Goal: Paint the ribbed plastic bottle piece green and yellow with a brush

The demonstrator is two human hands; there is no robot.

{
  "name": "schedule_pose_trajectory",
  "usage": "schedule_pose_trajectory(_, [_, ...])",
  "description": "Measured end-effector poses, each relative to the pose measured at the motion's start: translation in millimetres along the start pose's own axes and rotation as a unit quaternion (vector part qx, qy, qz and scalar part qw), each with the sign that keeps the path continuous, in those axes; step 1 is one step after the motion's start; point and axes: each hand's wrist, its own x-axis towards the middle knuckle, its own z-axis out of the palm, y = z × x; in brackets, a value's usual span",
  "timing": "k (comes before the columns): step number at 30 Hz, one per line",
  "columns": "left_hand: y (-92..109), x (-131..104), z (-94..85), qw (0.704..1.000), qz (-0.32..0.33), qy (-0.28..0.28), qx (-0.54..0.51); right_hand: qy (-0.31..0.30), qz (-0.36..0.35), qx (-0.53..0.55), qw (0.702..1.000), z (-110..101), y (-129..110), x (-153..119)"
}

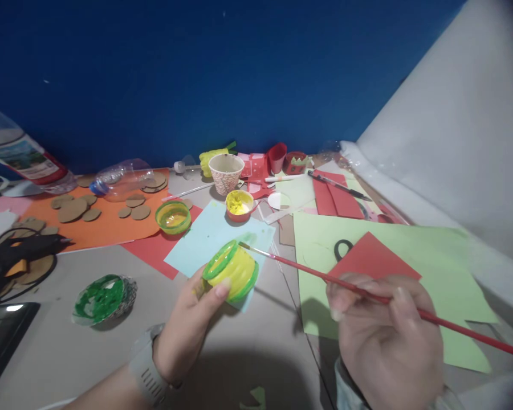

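A small round pot [237,276], yellow on its side with green rims, is tilted in my left hand [192,310], thumb on its wall. My right hand [387,330] grips a paintbrush [299,265] with a long red handle. Its dark bristle tip is close by the green upper rim; whether it touches, I cannot tell. Behind the pot stands a small red cup of yellow paint [239,206]. A second green-rimmed yellow pot [173,217] sits farther left. A shallow dish of green paint [104,300] rests left of my left hand.
A patterned paper cup [226,173] stands at the back. Cardboard discs [72,209] and a plastic bottle [122,179] lie on orange paper [111,230]. Light green paper [444,267] with a red sheet [374,259] spreads at right. A blue wall [256,74] rises behind.
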Motion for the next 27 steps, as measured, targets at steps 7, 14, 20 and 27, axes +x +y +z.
schedule_pose_trajectory(7, [-0.4, 1.7, 0.5, 1.0, -0.008, 0.003, -0.007, -0.006, -0.009, 0.006, 1.0, 0.8, 0.2, -1.7])
schedule_pose_trajectory(14, [3.1, -1.1, 2.6, 0.999, -0.026, 0.019, 0.002, -0.047, -0.018, 0.014, 0.999, 1.2, -1.9, -2.1])
schedule_pose_trajectory(20, [3.3, 0.4, 2.5, 1.0, -0.015, 0.016, 0.015, -0.052, -0.02, 0.021, 0.998, 0.6, -0.8, -4.6])
schedule_pose_trajectory(27, [2.8, -0.5, 2.5, 1.0, -0.01, 0.013, 0.023, -0.086, -0.036, 0.015, 0.995, 2.8, -2.9, -7.3])
